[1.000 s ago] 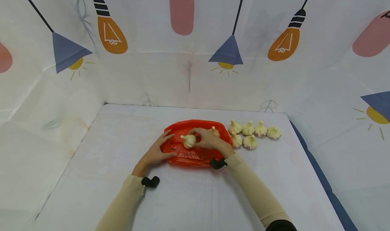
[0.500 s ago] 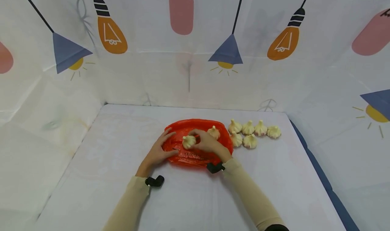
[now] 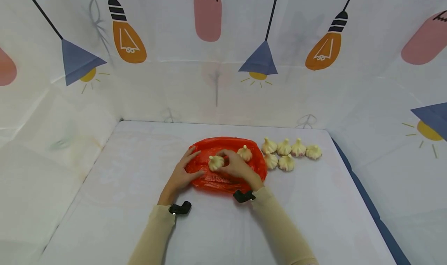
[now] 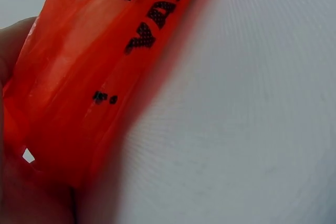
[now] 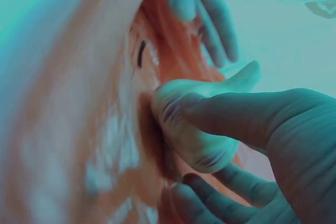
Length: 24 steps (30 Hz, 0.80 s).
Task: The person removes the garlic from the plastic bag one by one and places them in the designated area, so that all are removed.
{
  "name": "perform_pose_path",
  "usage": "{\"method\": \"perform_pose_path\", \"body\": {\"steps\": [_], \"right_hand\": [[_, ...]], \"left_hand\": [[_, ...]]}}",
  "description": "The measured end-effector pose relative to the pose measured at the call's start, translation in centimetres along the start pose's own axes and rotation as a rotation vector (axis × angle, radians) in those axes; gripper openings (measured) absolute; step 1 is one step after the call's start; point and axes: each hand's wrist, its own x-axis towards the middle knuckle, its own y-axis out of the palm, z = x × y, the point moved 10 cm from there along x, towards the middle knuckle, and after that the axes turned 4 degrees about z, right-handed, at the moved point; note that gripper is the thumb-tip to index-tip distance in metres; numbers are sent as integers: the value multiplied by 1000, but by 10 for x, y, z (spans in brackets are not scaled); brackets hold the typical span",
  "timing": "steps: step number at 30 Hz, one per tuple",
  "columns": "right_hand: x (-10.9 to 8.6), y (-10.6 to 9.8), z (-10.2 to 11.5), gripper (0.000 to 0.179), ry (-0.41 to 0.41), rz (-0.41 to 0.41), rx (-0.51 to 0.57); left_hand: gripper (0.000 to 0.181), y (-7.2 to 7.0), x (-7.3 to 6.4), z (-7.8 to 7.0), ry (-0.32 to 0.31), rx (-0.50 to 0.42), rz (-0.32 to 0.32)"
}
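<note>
A red plastic bag (image 3: 221,185) with black print lies spread on the white table, shaped like a shallow bowl. My right hand (image 3: 238,167) pinches a garlic bulb (image 3: 215,163) between thumb and fingers, over the bag's middle. In the right wrist view the thumb lies across that pale, purple-streaked bulb (image 5: 176,121), close against the red plastic. A second garlic bulb (image 3: 244,153) sits on the bag behind my right hand. My left hand (image 3: 181,174) rests at the bag's left edge, fingers spread and fairly straight. Up close, the left wrist view shows the bag's printed side (image 4: 105,72).
Several more garlic bulbs (image 3: 286,163) stand in two rows just right of the bag. The white table (image 3: 122,187) meets a backdrop (image 3: 167,90) printed with lamps at its far edge.
My right hand and its garlic bulb have barely shifted, and the right forearm has swung slightly left. The second bulb shows more fully. The left hand stays at the bag's edge.
</note>
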Motion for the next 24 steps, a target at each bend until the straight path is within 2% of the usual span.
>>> {"method": "perform_pose_path", "body": {"steps": [8, 16, 24], "right_hand": [[-5, 0, 0, 47, 30, -42, 48], [-10, -8, 3, 44, 62, -55, 43], [-3, -12, 6, 47, 66, 26, -7]], "left_hand": [[76, 2, -1, 6, -36, -27, 13], [80, 1, -1, 7, -43, 8, 20], [83, 1, -3, 7, -54, 7, 23]]}}
